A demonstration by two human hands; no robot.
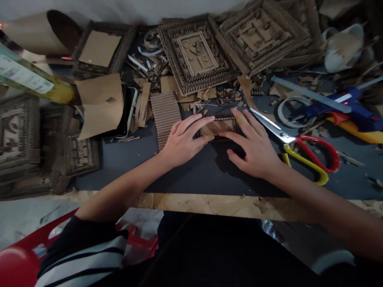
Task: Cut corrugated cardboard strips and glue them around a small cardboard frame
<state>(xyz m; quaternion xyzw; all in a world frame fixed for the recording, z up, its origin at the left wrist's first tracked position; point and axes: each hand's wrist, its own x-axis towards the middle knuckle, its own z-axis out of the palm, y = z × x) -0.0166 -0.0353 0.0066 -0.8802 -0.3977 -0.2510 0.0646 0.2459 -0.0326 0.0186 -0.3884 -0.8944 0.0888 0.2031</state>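
Observation:
A small cardboard frame (220, 126) with ridged edges lies on the dark work surface between my hands. My left hand (184, 141) grips its left end, two fingers along the far edge and the thumb at the near edge. On the right side, my right hand (253, 147) has its fingers spread, with fingertips at the frame's far and near edges and the thumb apart from it. The hands cover parts of both ends. Beside my left hand is a strip of corrugated cardboard (165, 113). Scissors (289, 139) with red and yellow handles lie right of my right hand.
Larger cardboard frames (194, 52) stand at the back among scraps. A blue glue gun (356, 105) and a tape roll (296, 111) lie at right. At left are a bottle (36, 75), a cardboard sheet (101, 105) and stacked frames (18, 135). The wooden table edge (194, 202) runs in front.

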